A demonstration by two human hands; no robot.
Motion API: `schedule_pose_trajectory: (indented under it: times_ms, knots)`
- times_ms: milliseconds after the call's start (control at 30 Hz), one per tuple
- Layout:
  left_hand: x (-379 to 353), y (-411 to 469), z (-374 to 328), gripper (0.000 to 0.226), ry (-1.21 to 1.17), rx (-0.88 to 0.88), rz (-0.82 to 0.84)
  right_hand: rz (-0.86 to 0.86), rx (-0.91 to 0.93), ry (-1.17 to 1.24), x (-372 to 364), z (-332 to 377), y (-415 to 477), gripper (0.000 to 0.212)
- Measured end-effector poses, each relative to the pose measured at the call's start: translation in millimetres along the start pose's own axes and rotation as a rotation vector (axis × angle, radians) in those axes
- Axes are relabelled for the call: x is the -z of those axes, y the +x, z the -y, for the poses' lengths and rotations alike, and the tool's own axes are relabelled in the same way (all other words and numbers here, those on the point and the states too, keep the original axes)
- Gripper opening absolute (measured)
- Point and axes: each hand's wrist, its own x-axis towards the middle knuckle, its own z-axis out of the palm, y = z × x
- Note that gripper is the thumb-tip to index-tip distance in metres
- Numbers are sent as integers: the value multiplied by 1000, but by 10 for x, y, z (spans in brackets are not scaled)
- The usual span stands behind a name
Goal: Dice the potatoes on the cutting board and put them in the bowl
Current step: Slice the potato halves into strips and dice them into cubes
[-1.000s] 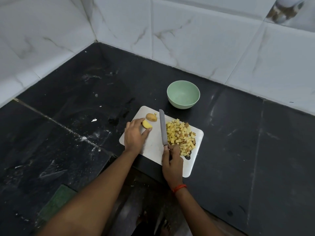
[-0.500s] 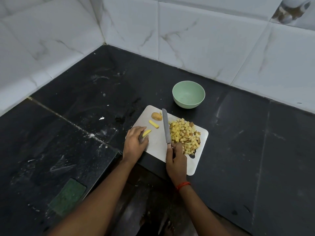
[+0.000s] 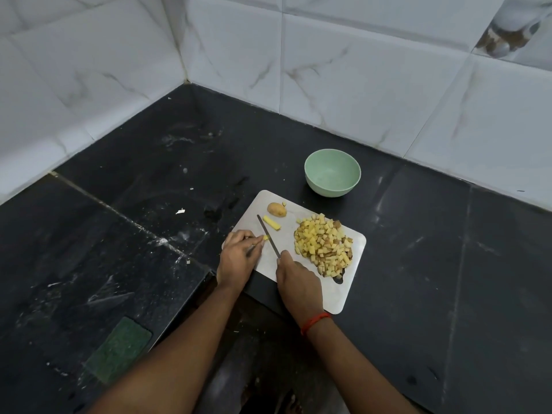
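Note:
A white cutting board (image 3: 351, 289) lies on the black counter. On its right half sits a heap of diced potato (image 3: 324, 245). At the far left of the board are a potato end piece (image 3: 276, 209) and a potato strip (image 3: 271, 223). My left hand (image 3: 239, 258) pinches a small potato piece (image 3: 265, 237) against the board. My right hand (image 3: 298, 283) grips a knife (image 3: 268, 236) whose blade lies right against that piece. A pale green bowl (image 3: 332, 172) stands empty just beyond the board.
White marble tiles (image 3: 358, 70) wall the corner behind the black counter (image 3: 448, 264). A green scouring pad (image 3: 119, 349) lies at the near left. Small white scraps (image 3: 180, 211) dot the counter left of the board. The counter edge (image 3: 191, 297) drops off between my arms.
The knife has swung from beside the diced heap to the left, onto the piece in my left hand. That hand has drawn the piece toward the board's near left edge, and a strip now lies loose.

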Motion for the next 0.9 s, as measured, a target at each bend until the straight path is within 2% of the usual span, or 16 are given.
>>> schedule_pose_trajectory:
  times_ms: [267,467,633,800,900]
  knots:
    - [-2,12,2,16,-8,9,-3,61,-6,-13,4,9,41,8]
    - [-17,9,-1,16,-6,26,-12,91,25,-108,13,-40,-226,18]
    - [-33,7,17,17,-13,38,-5,72,-63,-183,-23,-40,-426,18]
    - [-47,-15,1,30,-68,108,-32,-62,-203,-87,-12,-5,-338,9]
    - [-18,-15,-3,22,-54,100,-32,-108,-165,-16,-4,1,-373,13]
